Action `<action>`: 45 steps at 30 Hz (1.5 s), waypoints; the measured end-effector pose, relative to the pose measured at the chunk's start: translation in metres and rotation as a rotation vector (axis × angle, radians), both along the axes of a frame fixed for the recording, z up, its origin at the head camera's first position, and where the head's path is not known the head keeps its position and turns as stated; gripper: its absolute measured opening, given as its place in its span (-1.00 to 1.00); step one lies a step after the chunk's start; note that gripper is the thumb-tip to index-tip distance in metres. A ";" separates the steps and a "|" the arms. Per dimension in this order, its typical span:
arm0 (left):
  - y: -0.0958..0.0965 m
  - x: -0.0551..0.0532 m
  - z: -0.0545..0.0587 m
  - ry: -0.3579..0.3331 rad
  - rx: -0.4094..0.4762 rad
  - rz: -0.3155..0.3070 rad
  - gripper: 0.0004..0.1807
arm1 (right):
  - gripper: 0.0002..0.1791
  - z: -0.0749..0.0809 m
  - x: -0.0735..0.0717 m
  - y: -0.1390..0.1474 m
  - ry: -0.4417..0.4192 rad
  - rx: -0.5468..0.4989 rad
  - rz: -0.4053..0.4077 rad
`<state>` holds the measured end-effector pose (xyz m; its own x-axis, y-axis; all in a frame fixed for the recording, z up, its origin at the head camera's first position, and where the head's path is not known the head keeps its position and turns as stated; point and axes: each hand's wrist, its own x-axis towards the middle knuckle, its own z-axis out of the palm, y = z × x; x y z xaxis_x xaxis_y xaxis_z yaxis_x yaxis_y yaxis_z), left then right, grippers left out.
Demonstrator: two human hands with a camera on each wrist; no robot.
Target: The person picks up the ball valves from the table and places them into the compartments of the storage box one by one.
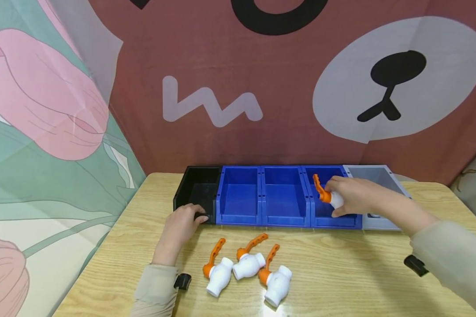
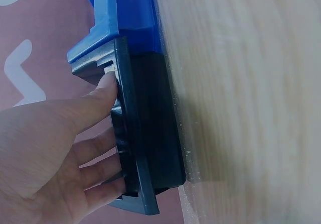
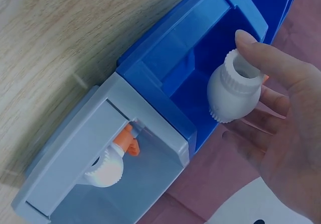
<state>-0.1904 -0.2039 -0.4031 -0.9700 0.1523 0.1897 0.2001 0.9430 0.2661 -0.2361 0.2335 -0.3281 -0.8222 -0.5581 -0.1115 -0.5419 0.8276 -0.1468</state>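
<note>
My right hand point(image 1: 351, 196) holds a white ball valve point(image 3: 231, 96) with an orange lever handle, over the rightmost blue bin point(image 1: 336, 222). The thumb lies at the valve's open end in the right wrist view, the fingers along its far side. At the left end of the row, my left hand point(image 1: 184, 222) grips the front rim of a black bin point(image 2: 150, 123), thumb on one side of the rim and fingers on the other. Three more valves point(image 1: 220, 277) point(image 1: 249, 266) point(image 1: 278, 286) with orange handles lie on the table in front of the bins.
Two further blue bins point(image 1: 239, 219) point(image 1: 285, 220) stand between the black one and the rightmost blue one. A grey bin point(image 3: 75, 156) closes the row on the right, with a white valve point(image 3: 108, 169) inside. Behind the wooden table point(image 1: 333, 277) hangs a printed cloth point(image 1: 285, 141).
</note>
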 end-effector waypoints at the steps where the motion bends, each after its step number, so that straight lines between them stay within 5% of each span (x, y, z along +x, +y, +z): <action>1: 0.000 0.000 0.000 0.000 0.000 0.000 -0.82 | -0.32 0.000 -0.002 0.000 -0.011 0.000 -0.004; 20: -0.002 -0.002 -0.001 -0.002 -0.002 0.007 -0.82 | -0.29 -0.011 -0.029 -0.006 -0.104 -0.022 -0.041; 30: -0.002 -0.003 -0.002 -0.010 0.001 0.007 -0.82 | -0.27 -0.021 -0.032 -0.013 -0.176 0.040 -0.055; 45: -0.002 -0.003 -0.003 0.007 0.008 -0.003 -0.83 | -0.50 -0.038 -0.033 -0.014 -0.078 0.034 0.020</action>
<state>-0.1934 -0.2058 -0.4060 -0.9683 0.1534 0.1973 0.2044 0.9402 0.2724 -0.2689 0.2197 -0.3665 -0.7991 -0.5690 -0.1939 -0.5461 0.8220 -0.1615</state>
